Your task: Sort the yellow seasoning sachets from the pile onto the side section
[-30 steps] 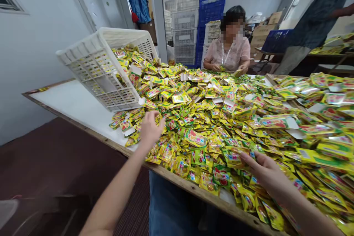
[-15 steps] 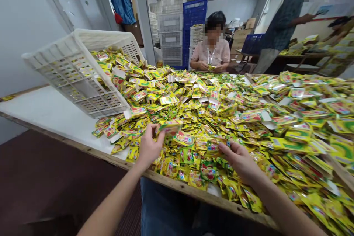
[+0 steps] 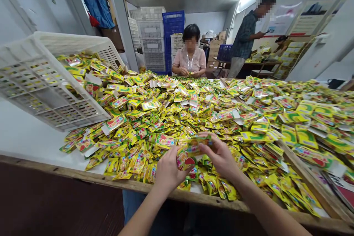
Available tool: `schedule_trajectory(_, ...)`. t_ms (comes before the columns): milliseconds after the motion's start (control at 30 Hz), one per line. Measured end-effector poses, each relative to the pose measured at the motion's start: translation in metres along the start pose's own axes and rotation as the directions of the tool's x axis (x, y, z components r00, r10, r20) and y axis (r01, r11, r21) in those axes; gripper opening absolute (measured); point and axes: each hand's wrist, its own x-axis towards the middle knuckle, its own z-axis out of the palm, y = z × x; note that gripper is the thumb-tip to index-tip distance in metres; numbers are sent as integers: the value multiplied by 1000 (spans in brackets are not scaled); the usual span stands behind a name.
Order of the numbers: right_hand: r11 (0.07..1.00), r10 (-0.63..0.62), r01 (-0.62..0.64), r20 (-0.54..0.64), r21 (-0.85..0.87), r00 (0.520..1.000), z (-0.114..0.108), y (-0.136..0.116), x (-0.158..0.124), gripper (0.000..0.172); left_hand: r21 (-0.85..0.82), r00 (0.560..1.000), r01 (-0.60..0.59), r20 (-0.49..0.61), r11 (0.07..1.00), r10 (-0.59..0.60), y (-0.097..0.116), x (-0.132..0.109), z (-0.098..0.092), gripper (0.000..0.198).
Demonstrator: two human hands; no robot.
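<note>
My left hand [image 3: 168, 169] is closed round a small yellow carton [image 3: 184, 159] with a red fruit print, above the near part of the table. Right beside it, my right hand [image 3: 221, 156] pinches yellow-green sachets [image 3: 197, 145], somewhat blurred, at the upper end of the carton. I cannot tell how many sachets are in the pinch or whether any is inside the carton. Under both hands spreads a heap of loose sachets [image 3: 141, 160]. Behind it lie many open-ended yellow cartons [image 3: 151, 105].
A white plastic crate [image 3: 52, 105] lies tipped on the left, cartons spilling from it. Wooden strips edge the table [image 3: 24, 132] and divide its right side. Across the table sits a person [image 3: 190, 57] handling sachets; another person [image 3: 243, 33] stands at the back right.
My hands have come together: the carton in my left hand moved right, and my right hand lifted sachets from the heap to it. The view has turned to the right.
</note>
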Motion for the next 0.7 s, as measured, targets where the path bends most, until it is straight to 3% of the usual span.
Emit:
schedule_trajectory(67,981,-117,95,-121,-169,986,-3,-3,2,29,21,996,51,-70,999,-49,3,-1,5,44)
schedule_trajectory(100,961,-153,119,-120,-250,981,-4,-4,3,26,36,992,71,-103,997,-67,4,-1,7,45)
schedule_trajectory(233,868,-160,174,70,-464,985,-9,-8,5,19,111,984,89,-164,990,-70,7,-2,14,43)
schedule_trajectory(400,874,-72,169,222,-456,972,-11,-8,6,10,198,973,-33,-218,980,77,0,-7,24,38)
schedule_trajectory(567,956,9,-12,-11,-293,1000,-1,5,3,31,176,935,-71,-331,982,127,-1,-10,29,36)
schedule_trajectory(633,961,-53,22,-107,-275,993,4,9,-1,31,136,934,-51,-343,989,96,3,-10,29,36)
schedule_trajectory(700,930,-195,124,-177,-347,965,8,12,-5,25,96,940,-28,-336,995,58,8,-8,27,36)
